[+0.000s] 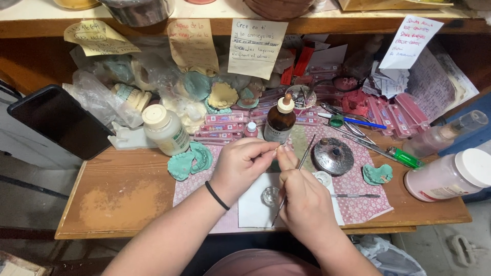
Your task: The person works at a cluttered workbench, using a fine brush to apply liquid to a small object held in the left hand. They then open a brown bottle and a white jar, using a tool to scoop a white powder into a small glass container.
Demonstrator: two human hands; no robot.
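Head view looks down on a wooden bench (123,197) crowded with dental-lab things; both hands meet over a white sheet (253,209) lying on a pink patterned cloth (358,186). Left hand (240,166), with a black band at the wrist, is pinched shut on something very small at its fingertips, too small to identify; right hand (304,202) is closed around a thin metal instrument (299,166), whose upper end points up toward the bottles and whose lower end shows below the hand; the fingertips of both hands touch. Just below them a small glass dish (270,195) sits on the sheet; a brown dropper bottle (280,121) and a white bottle (164,130) stand behind; green dental casts (190,159) lie to the left; a round metal lid (333,156) rests to the right.
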